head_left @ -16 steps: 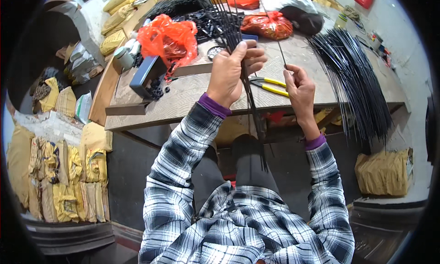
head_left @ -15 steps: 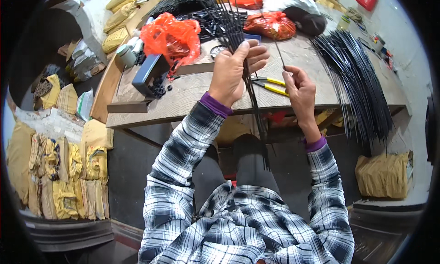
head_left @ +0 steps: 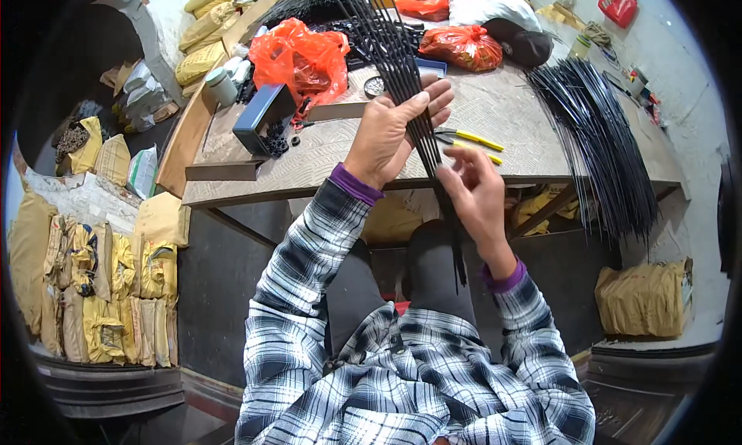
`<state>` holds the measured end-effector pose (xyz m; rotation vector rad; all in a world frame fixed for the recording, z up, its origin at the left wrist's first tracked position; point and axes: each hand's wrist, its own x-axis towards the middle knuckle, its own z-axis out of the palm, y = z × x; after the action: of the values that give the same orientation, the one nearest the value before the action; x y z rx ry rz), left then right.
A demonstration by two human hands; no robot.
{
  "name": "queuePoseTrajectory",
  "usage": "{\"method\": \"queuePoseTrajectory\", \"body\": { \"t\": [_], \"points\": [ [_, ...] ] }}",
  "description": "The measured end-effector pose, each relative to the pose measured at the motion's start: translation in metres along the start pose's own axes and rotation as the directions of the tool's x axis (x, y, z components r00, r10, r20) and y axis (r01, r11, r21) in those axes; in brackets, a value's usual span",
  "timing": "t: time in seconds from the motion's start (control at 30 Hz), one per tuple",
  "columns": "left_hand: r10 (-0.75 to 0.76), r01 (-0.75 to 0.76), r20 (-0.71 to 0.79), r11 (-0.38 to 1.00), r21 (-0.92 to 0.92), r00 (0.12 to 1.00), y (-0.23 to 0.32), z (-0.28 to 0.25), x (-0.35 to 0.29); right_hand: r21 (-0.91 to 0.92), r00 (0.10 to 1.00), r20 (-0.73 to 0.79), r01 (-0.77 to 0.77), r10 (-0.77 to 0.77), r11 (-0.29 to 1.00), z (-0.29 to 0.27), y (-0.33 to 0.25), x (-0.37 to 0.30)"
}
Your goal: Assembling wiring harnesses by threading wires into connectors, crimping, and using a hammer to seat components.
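Observation:
A bundle of thin black rods [head_left: 398,66] slants across the middle, its upper ends over the table and its lower ends hanging past the front edge above my legs. My left hand [head_left: 393,128] is closed round the bundle, thumb across it and fingers behind. Just right of the lower part of the bundle is my right hand [head_left: 479,194], its fingers loosely bent and apart, with no rod showing in it. Its thumb tip comes close to the rods; I cannot tell whether they touch. Pliers with yellow handles [head_left: 479,140] lie on the table behind it.
On the table's right lies a large pile of black rods [head_left: 595,136], overhanging the front edge. Red plastic bags [head_left: 297,62], a blue box [head_left: 263,117] with small black parts beside it, and a round tin [head_left: 374,86] stand leftward. A wrapped package [head_left: 641,297] sits low right.
My right hand has moved left and down toward the bundle, and the single rod it held no longer shows in it. The bundle in my left hand now leans more.

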<state>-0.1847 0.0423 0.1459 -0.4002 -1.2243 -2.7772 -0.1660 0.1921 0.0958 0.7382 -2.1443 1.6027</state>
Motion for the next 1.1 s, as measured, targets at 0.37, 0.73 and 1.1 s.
{"method": "queuePoseTrajectory", "body": {
  "t": [0.37, 0.73, 1.1],
  "points": [
    [-0.08, 0.075, 0.08, 0.995, 0.069, 0.994, 0.008, 0.002, -0.01, 0.464, 0.979, 0.16, -0.187, 0.126, 0.866, 0.005, -0.004, 0.038],
    [-0.199, 0.165, -0.03, 0.712, 0.682, 0.98, 0.034, -0.012, -0.018, 0.56, 0.815, 0.556, -0.512, 0.162, 0.652, -0.01, -0.015, 0.019],
    [0.275, -0.215, 0.02, 0.702, 0.679, 0.961, 0.013, -0.032, -0.047, 0.413, 0.553, 0.824, -0.735, 0.123, 0.537, -0.019, -0.05, 0.009]
  ]
}}
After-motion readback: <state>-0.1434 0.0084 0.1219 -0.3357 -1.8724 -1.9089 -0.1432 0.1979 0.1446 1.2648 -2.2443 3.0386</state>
